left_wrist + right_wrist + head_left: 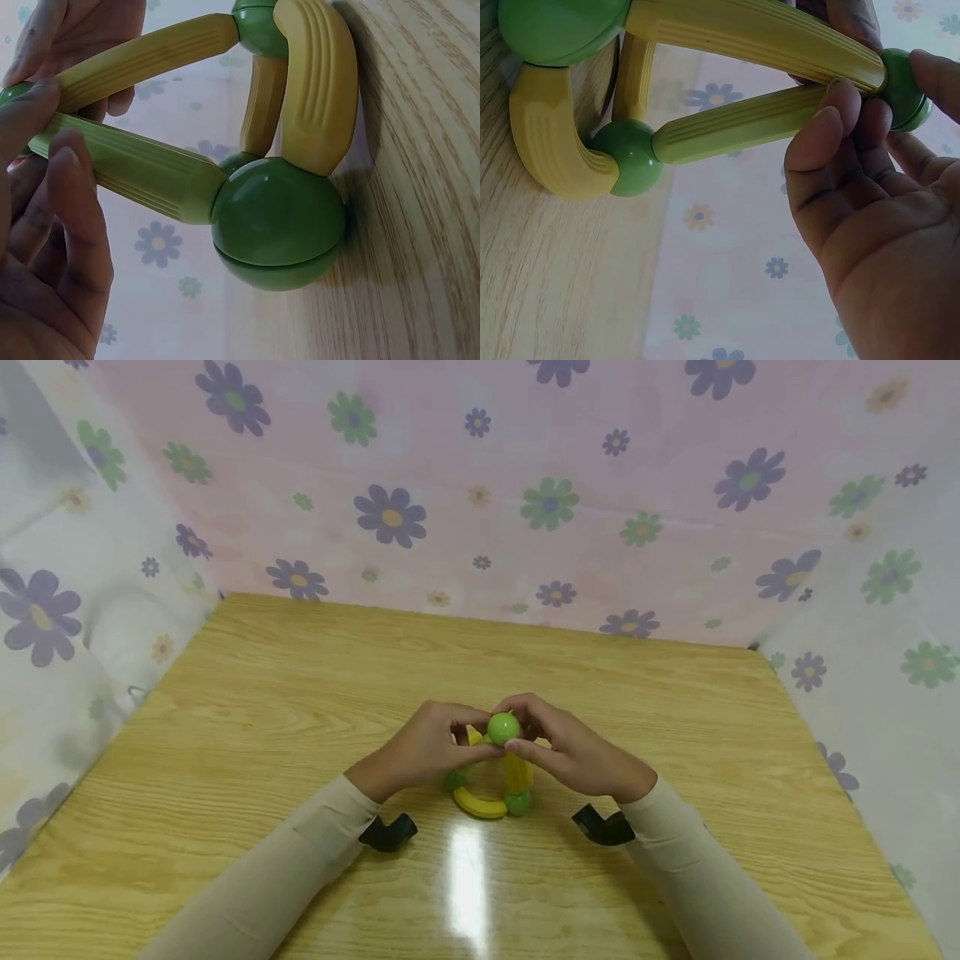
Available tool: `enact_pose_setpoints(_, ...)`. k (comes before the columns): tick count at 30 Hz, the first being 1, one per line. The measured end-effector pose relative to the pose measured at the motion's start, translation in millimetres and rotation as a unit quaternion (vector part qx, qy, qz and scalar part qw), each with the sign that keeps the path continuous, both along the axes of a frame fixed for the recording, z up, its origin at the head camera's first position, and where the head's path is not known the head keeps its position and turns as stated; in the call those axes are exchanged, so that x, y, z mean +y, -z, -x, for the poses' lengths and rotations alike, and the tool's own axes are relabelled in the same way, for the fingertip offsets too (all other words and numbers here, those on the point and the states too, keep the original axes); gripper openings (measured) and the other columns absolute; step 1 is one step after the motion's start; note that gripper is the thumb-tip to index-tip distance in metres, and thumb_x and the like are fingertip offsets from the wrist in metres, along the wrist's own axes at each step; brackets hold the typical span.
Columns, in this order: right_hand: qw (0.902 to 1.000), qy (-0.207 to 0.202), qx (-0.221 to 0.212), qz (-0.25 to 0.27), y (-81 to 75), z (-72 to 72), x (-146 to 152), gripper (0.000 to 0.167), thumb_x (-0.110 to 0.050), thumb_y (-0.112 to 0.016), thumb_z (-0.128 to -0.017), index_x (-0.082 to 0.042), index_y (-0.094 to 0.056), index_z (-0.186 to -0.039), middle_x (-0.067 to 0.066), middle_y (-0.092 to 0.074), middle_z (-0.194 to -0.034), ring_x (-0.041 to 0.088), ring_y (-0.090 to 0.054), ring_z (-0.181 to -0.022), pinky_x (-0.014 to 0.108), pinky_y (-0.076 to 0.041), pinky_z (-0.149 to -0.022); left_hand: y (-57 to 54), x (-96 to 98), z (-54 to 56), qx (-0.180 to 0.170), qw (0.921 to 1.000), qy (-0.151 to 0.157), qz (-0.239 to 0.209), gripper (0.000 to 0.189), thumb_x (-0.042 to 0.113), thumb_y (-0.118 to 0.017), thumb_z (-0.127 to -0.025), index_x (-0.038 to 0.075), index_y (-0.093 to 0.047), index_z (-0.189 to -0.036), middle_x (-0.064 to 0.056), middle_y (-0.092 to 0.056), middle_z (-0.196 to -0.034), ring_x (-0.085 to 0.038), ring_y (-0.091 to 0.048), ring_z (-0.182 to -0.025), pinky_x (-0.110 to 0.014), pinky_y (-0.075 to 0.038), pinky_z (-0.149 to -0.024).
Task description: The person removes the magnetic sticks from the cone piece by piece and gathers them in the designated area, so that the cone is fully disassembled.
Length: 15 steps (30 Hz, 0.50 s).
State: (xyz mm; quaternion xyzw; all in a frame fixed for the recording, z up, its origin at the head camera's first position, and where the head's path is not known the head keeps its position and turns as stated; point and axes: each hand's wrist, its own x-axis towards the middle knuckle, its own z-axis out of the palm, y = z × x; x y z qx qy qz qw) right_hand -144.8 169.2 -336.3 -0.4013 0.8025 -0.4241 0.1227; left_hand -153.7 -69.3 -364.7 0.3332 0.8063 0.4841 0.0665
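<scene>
A magnetic building-toy frame of green balls and ribbed rods stands on the table. My left hand (423, 745) and right hand (573, 750) both pinch its top green ball (503, 728) between thumb and fingers, one from each side. A straight yellow rod (757, 41) and a yellow-green rod (142, 165) slope down from that ball, with fingers lying along their upper ends. At the base, a curved yellow rod (480, 805) joins a green ball (518, 802) to another green ball (453, 780), partly behind the left hand. Another yellow rod (262, 105) shows at the back of the base.
The wood-grain table (337, 668) spreads out around the frame. A flower-print curtain (480, 527) hangs behind and at both sides. Black angled pieces sit at the left wrist (388, 833) and the right wrist (604, 827).
</scene>
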Motion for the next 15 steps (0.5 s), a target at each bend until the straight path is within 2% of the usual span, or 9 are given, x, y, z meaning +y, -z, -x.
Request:
enact_pose_setpoints(7, 0.9997, 0.010, 0.015, -0.015, -2.4, -2.6, 0.1, 0.033, -0.012, -0.048, -0.106, -0.015, -0.041, -0.138, 0.000, -0.059, -0.113, 0.015, -0.055, -0.088, 0.030, -0.049, -0.074, -3.4, 2.3, 0.0, 0.005, 1.0000, 0.002, -0.004, 0.023, 0.028, -0.077, -0.089, 0.018, -0.077, -0.110, 0.005, -0.074, -0.095, -0.009, -0.057, -0.062, -0.024, -0.051, -0.057)
enact_pose_setpoints(15, 0.9996, 0.014, 0.011, -0.020, -2.0, -2.6, -0.9, 0.032, -0.014, -0.046, -0.107, -0.013, -0.040, -0.138, 0.001, -0.057, -0.112, 0.015, -0.055, -0.089, 0.031, -0.050, -0.076, -3.6, 2.8, -2.8, -0.001, 0.9999, -0.011, 0.003, 0.021, 0.027, -0.076, -0.090, 0.017, -0.077, -0.108, 0.002, -0.074, -0.097, -0.009, -0.056, -0.058, -0.024, -0.049, -0.053)
